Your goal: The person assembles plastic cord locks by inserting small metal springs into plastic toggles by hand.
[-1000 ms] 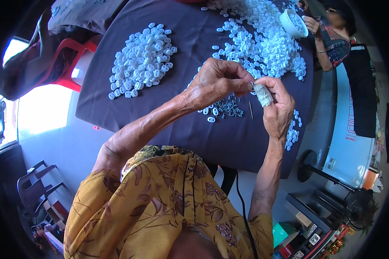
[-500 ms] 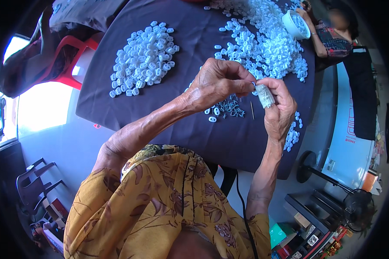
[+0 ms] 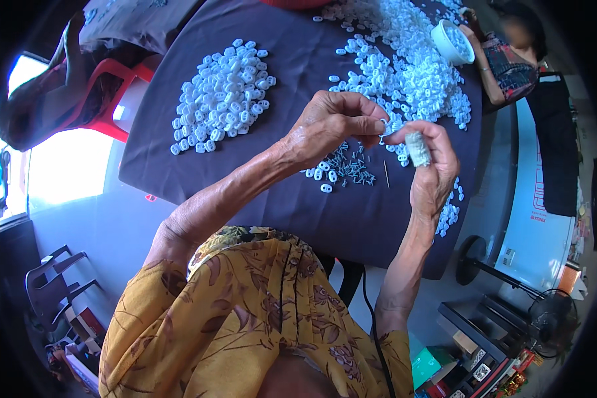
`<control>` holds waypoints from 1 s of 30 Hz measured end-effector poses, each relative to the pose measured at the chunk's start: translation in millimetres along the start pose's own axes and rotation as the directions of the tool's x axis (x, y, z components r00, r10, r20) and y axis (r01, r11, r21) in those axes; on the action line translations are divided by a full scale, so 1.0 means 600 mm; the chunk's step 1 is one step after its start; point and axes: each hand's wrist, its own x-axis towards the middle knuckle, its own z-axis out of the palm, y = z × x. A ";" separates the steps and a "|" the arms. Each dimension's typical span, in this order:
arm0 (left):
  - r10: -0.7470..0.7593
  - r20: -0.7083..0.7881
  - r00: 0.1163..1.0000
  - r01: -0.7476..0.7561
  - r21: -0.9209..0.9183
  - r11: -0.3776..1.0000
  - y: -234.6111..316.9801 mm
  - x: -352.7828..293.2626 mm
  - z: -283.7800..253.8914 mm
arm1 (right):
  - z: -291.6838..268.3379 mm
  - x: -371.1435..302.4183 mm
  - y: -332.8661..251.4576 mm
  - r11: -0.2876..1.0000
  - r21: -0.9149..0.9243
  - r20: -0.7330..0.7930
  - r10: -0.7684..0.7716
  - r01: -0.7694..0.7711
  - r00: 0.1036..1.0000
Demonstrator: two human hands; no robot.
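Note:
My left hand pinches a small white oval piece between thumb and forefinger; a thin point seems to stick out below it. Close beside it, my right hand is closed with bent fingers, one fingertip reaching toward the piece. A pale wrap covers its thumb. Whatever lies under that thumb is hidden. Below both hands lies a heap of small dark screws, with a few white two-holed pieces beside it. A thin pointed stick rests to the right of the screws.
A pile of white pieces sits on the dark tablecloth at left; a larger one spreads at far right. There, a person is next to a white tub. A red chair stands left, a fan lower right.
My hands have drawn slightly apart, the right one moving a little right. A white piece now shows at my left fingertips. The view has shifted slightly.

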 end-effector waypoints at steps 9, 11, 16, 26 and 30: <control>-0.029 -0.032 0.999 0.026 -0.076 0.997 -0.004 -0.002 0.008 | 0.011 -0.013 0.019 0.993 -0.121 -0.022 0.000 -0.003 1.000; -0.032 -0.028 0.999 0.031 -0.044 0.999 -0.005 -0.002 0.009 | 0.012 -0.013 0.019 0.986 -0.168 -0.036 0.003 -0.009 0.999; -0.051 0.004 0.999 0.051 -0.010 0.999 -0.009 0.003 0.008 | 0.010 -0.011 0.017 0.976 -0.216 -0.029 -0.046 0.038 0.999; 0.108 -0.083 0.991 -0.102 0.066 0.993 -0.024 0.001 0.016 | 0.017 -0.017 0.027 0.990 -0.138 -0.050 -0.005 -0.002 0.999; 0.123 -0.106 0.987 -0.105 0.162 0.981 -0.035 -0.004 0.011 | 0.019 -0.019 0.027 0.991 -0.132 -0.022 0.012 -0.015 1.000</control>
